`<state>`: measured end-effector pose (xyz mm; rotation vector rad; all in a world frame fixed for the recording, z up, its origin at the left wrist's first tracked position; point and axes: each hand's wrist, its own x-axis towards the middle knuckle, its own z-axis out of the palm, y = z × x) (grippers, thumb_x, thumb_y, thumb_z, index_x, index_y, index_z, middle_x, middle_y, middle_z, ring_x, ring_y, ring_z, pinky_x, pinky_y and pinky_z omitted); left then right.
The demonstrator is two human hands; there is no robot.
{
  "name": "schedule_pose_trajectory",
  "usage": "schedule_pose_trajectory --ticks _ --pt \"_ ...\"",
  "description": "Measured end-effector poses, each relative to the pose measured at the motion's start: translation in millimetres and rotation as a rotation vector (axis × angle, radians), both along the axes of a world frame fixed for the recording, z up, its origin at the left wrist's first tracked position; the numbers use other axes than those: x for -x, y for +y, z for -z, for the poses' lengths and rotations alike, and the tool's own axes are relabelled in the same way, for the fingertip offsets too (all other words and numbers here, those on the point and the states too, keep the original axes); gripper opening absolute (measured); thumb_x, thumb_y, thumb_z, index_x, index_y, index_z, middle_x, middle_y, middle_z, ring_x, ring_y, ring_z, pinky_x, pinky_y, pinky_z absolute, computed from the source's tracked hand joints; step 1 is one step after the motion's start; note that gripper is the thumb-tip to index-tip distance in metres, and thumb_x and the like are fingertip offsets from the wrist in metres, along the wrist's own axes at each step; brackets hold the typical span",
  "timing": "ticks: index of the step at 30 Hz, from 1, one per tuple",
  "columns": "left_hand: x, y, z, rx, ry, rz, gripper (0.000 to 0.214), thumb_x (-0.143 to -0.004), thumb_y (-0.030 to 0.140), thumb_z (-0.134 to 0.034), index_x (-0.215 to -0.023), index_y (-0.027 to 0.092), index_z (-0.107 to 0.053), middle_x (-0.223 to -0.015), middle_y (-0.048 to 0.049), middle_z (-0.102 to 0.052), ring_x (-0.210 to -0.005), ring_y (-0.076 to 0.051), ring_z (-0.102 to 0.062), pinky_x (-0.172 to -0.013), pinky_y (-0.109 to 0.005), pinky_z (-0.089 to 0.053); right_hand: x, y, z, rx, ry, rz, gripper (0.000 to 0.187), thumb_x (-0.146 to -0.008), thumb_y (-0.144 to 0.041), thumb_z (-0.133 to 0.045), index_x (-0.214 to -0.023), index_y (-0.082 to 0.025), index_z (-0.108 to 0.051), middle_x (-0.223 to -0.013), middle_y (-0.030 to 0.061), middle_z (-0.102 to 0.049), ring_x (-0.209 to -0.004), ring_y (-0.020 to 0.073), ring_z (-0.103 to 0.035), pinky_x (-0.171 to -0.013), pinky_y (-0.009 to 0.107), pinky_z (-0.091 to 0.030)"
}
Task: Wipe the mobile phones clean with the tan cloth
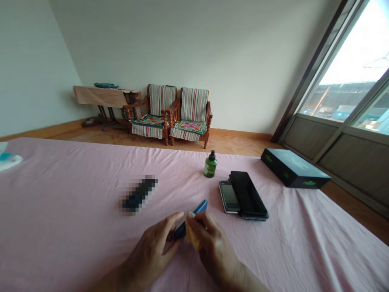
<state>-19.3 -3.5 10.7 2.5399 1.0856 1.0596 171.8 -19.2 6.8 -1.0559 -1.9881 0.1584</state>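
My left hand [154,243] grips the lower left end of a blue phone [200,207], which is tilted just above the pink sheet. In my right hand [214,245] is a bunched yellow cloth [193,237], pressed against the phone's near side between thumb and fingers. Part of the phone is hidden behind both hands. Beyond them, a green spray bottle [210,166] stands upright. A dark phone or stack of phones [247,194] lies to the right, overlapping a smaller grey phone [229,197]. A dark, pixelated oblong object [139,194] rests to the left.
A black box [296,166] with green markings sits near the right edge of the pink sheet [75,202]. Past the far edge are two wooden armchairs [190,115] and a cloth-covered table [100,96]. A white and blue item [9,160] shows at far left.
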Motion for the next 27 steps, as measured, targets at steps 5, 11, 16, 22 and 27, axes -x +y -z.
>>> schedule_pose_trajectory --ticks 5,11,16,22,27 --pt "-3 2 -1.3 -0.076 0.017 0.068 0.032 -0.091 0.012 -0.049 -0.121 0.021 -0.053 -0.101 -0.0046 -0.070 -0.093 -0.018 -0.069 -0.085 -0.028 -0.057 -19 22 7.7 0.072 0.103 0.240 0.040 -0.086 -0.004 -0.042 -0.118 -0.018 -0.062 -0.093 0.0079 -0.058 -0.080 0.0181 -0.058 -0.071 0.028 -0.051" --pt "0 4 0.7 -0.098 0.021 0.096 0.030 -0.093 0.014 -0.049 -0.121 0.020 -0.054 -0.101 -0.0056 -0.069 -0.095 -0.018 -0.068 -0.087 -0.027 -0.057 -16 27 2.2 0.213 0.198 0.311 0.034 -0.082 -0.003 -0.042 -0.098 -0.017 -0.069 -0.086 0.0054 -0.057 -0.075 0.0156 -0.058 -0.066 0.023 -0.045" --pt "3 8 4.2 0.005 -0.018 0.074 0.034 -0.090 0.014 -0.053 -0.122 0.023 -0.052 -0.109 -0.0038 -0.068 -0.101 -0.018 -0.066 -0.093 -0.027 -0.052 -14 26 1.2 0.268 0.198 0.333 0.027 -0.082 -0.005 -0.046 -0.066 -0.016 -0.064 -0.068 0.0005 -0.051 -0.058 0.0114 -0.052 -0.052 0.020 -0.036" --pt "3 11 0.3 0.217 -0.140 -0.003 0.030 -0.088 0.020 -0.057 -0.118 0.024 -0.055 -0.109 -0.0034 -0.068 -0.099 -0.019 -0.066 -0.090 -0.027 -0.053 -16 29 4.8 0.317 0.230 0.331 0.023 -0.078 -0.005 -0.048 -0.068 -0.017 -0.065 -0.070 -0.0002 -0.052 -0.060 0.0106 -0.052 -0.055 0.018 -0.034" --pt "3 15 -6.3 0.540 -0.352 0.012 0.026 -0.090 0.030 -0.056 -0.114 0.020 -0.056 -0.099 -0.0048 -0.068 -0.089 -0.020 -0.067 -0.078 -0.026 -0.056 -17 30 5.3 0.359 0.287 0.343 0.023 -0.077 -0.006 -0.048 -0.061 -0.017 -0.060 -0.066 -0.0006 -0.050 -0.057 0.0105 -0.049 -0.052 0.019 -0.030"
